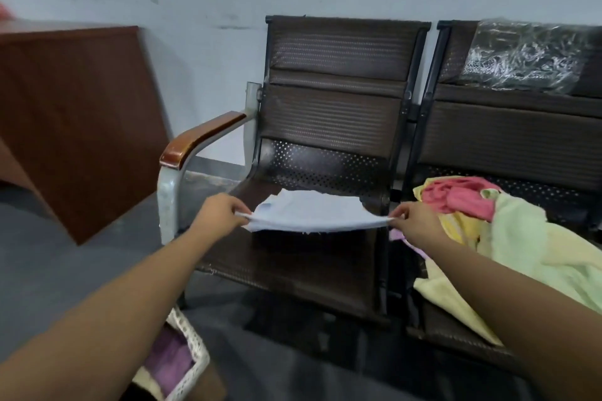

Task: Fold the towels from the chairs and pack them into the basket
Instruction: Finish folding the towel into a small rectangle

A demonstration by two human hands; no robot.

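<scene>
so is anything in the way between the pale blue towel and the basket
Nothing visible. The left hand and right hand pinch the pale blue towel above the chair seat; the white basket lies lower left, its top open.

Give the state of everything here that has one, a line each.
pale blue towel, stretched between both hands over the left chair.
left hand, pinches the towel's left edge.
right hand, pinches its right edge.
towel pile, heaped unfolded on the right chair.
basket, holds a purple towel.
</scene>
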